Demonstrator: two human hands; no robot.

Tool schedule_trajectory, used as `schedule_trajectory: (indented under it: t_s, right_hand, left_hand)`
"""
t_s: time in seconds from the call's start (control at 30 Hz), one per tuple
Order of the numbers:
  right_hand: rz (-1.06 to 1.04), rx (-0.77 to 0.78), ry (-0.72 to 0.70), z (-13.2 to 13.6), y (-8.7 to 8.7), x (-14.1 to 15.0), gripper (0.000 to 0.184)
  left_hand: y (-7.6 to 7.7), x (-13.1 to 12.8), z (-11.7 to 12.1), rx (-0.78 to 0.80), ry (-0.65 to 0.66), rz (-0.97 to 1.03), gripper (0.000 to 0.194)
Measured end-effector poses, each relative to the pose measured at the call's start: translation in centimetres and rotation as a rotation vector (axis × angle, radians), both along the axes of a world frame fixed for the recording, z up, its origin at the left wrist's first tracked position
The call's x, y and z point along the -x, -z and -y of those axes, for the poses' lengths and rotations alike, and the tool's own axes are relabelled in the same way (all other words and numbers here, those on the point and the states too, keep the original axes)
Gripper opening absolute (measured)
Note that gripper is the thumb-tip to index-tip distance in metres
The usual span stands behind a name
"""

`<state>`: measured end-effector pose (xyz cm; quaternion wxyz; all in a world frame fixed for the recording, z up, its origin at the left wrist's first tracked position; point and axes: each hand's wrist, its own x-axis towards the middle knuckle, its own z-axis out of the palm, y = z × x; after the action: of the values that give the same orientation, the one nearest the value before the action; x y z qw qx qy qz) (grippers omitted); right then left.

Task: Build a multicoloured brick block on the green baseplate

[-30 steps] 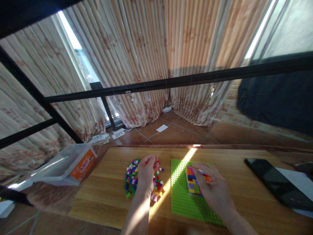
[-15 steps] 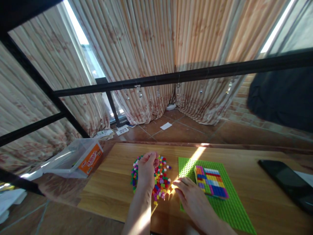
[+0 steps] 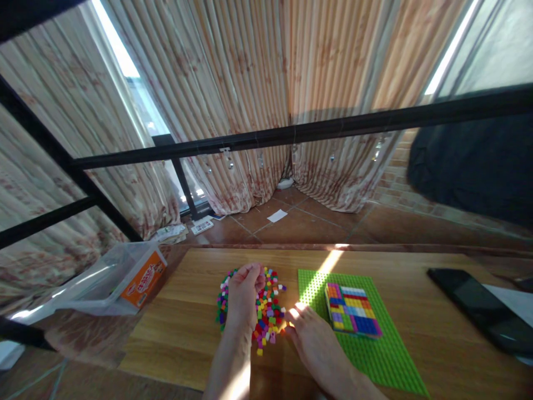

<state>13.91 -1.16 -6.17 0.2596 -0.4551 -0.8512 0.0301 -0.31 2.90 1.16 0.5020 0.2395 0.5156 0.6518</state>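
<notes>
Over the heap of small coloured toy bricks [image 3: 268,311], my left hand [image 3: 244,286] is closed in a pinch. Whatever its fingertips hold is hidden or too small to name. My right hand [image 3: 310,336] rests low between the heap and the green baseplate [image 3: 375,355], its fingers bent and drawn together at the heap's right edge. Sunlight falls on those fingertips, and I cannot make out what is in them. On the baseplate sits a flat block of joined bricks [image 3: 353,310] in many colours, just right of my right hand.
The wooden table [image 3: 166,333] carries all this. A black phone-like slab [image 3: 470,305] lies at the right over white paper [image 3: 510,303]. A clear plastic box [image 3: 112,278] with an orange label stands left of the table. Black metal bars [image 3: 250,139] and curtains [image 3: 233,72] are beyond.
The whole view has shifted slightly, sliding things leftward. My right hand has drawn a little closer to the heap's edge. My left hand stays pinched over the heap.
</notes>
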Motion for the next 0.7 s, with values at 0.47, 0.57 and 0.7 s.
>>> schedule_trajectory:
  t_s: [0.47, 0.57, 0.7]
  right_hand:
    - [-0.511, 0.187, 0.371, -4.5, -3.7, -11.6, 0.019]
    - [-0.486, 0.204, 0.375, -4.8, -3.0, -12.6, 0.019]
    - [-0.403, 0.193, 0.33, -4.7, -3.1, -12.5, 0.016]
  left_hand:
    - [2.7, -6.8, 1.3, 0.022, 0.426, -0.521, 0.036]
    - [3.1, -8.4, 2.0, -0.094, 0.533, -0.654, 0.051]
    - [3.2, -9.3, 2.2, -0.132, 0.618, -0.692, 0.069]
